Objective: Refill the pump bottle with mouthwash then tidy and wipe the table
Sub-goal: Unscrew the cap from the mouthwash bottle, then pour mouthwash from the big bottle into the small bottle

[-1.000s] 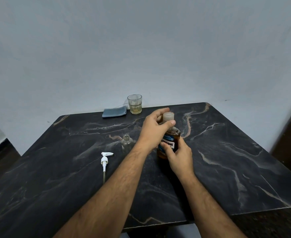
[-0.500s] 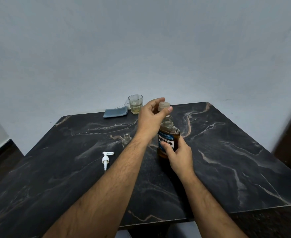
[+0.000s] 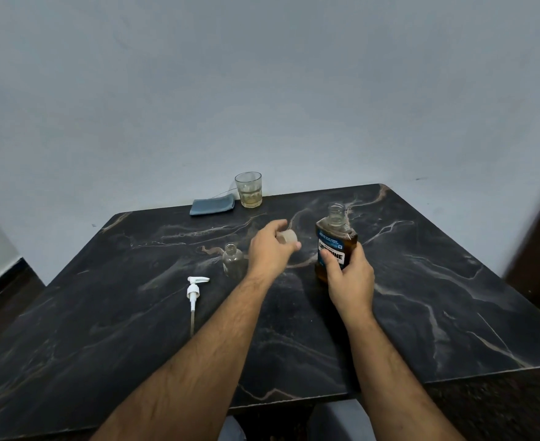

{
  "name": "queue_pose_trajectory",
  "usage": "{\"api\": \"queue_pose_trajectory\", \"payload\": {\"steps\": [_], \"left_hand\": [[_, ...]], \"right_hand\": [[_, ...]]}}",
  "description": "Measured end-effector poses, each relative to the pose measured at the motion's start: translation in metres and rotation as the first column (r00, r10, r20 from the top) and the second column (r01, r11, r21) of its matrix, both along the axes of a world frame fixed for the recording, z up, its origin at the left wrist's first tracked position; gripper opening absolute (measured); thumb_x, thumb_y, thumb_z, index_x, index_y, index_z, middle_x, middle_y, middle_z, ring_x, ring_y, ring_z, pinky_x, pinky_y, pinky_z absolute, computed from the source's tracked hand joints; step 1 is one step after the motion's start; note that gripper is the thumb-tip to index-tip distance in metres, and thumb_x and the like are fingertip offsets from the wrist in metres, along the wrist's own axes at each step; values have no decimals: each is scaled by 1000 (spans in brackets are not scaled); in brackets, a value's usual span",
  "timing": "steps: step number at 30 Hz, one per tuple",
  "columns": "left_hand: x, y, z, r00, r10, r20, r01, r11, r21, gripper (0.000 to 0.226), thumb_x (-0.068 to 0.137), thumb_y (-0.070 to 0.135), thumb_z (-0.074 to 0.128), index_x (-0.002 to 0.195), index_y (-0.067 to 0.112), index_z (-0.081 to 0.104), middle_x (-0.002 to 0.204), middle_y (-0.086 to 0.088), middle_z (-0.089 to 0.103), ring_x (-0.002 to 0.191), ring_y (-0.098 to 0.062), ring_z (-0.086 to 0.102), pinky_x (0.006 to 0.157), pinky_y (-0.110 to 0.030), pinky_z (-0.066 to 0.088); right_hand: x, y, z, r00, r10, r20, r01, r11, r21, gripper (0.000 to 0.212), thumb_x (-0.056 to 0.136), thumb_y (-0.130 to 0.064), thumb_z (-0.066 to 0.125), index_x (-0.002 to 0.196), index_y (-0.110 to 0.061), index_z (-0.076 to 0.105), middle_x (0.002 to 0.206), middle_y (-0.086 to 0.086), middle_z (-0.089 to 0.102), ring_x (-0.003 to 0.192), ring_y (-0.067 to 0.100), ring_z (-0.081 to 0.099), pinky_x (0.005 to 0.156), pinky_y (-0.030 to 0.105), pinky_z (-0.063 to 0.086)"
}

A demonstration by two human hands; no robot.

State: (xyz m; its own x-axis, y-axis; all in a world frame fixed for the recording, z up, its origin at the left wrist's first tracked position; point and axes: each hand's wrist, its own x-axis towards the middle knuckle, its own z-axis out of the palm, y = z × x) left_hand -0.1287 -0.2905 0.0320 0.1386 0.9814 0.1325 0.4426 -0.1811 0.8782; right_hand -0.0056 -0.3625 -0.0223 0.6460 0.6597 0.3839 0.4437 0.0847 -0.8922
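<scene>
We have one view only, from a wide-angle camera worn on the head, looking forward and down across the dark marble-patterned table (image 3: 421, 313) toward the plain pale wall (image 3: 262, 90). Our forearms enter from the bottom edge, so the near table edge sits close beneath us, the far edge further off; straight lines bow toward the corners.

Dark marbled tabletop (image 3: 421, 313), small clear bottle (image 3: 232, 259) mid-table, pump head (image 3: 195, 289) lying near-left of it, mouthwash bottle (image 3: 335, 246) right, cloth (image 3: 212, 205) and glass (image 3: 249, 190) beyond
</scene>
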Motion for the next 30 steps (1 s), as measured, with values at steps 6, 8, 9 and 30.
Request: {"api": "queue_pose_trajectory", "payload": {"steps": [6, 8, 9, 30], "left_hand": [[9, 5, -25, 983, 54, -177, -55, 998, -2, 36, 73, 22, 83, 102, 26, 61, 104, 3, 68, 92, -13, 61, 64, -24, 44], [12, 9, -31, 969, 35, -246, -35, 999, 2, 37, 72, 19, 83, 106, 26, 68, 108, 2, 69, 97, -14, 61, 74, -24, 46], [13, 11, -33, 960, 26, -280, -27, 1000, -1, 39, 73, 18, 83, 109, 26, 69, 111, 2, 70, 101, -14, 61, 80, -25, 47], [-7, -39, -50, 983, 38, -179, -8, 986, 167, 48, 84, 25, 75, 129, 23, 58, 116, 6, 59, 81, -4, 61, 82, -21, 51]], "right_hand": [[7, -1, 0, 997, -70, -39, 71, 997, 22, 25, 88, -30, 70, 107, -16, 60, 92, -8, 64, 90, 15, 62, 77, 29, 44], [7, -1, 0, 997, -65, -38, 65, 998, 17, 26, 88, -31, 69, 107, -16, 59, 93, -9, 62, 89, 12, 60, 77, 28, 42], [7, -1, 0, 997, -63, -36, 64, 998, 15, 26, 88, -32, 69, 107, -16, 59, 93, -9, 63, 89, 12, 59, 77, 28, 42], [4, -1, 0, 997, -62, -38, 63, 998, 25, 27, 88, -31, 69, 109, -17, 60, 92, -11, 61, 87, 7, 57, 77, 27, 41]]}}
